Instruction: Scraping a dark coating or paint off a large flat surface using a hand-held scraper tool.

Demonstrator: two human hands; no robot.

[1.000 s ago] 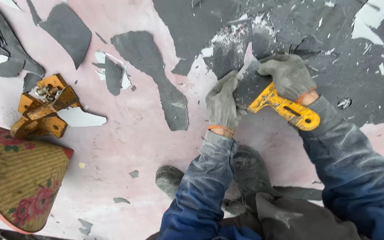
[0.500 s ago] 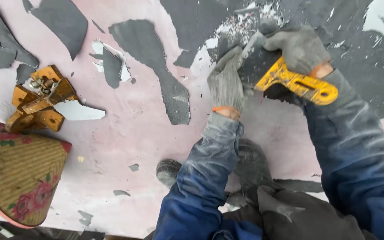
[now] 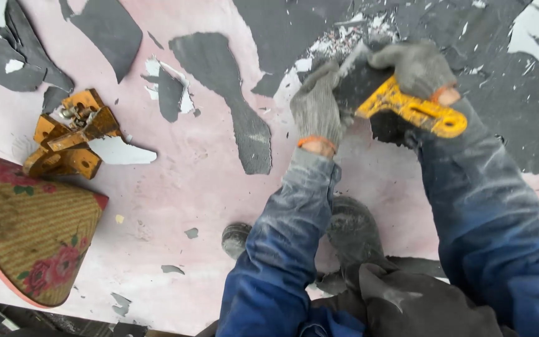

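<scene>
Yellow plastic-handled scraper: bright yellow, dusted grey.
Knit work gloves, left hand, right hand: mottled grey, orange cuff trim.
Blue work-jacket sleeves: deep blue, whitened with dust.
Pale pink floor: dark grey coating patches, white flecks.
Ochre-yellow metal clamp: rust-toned.
Woven olive-gold cushion: fine stripes, red roses, green leaves, red edging.
Dark grey shoes: dust-coated.

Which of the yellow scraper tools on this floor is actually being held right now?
The yellow scraper at upper right, gripped by the gloved right hand. The other scrapers lie untouched at left.
</scene>
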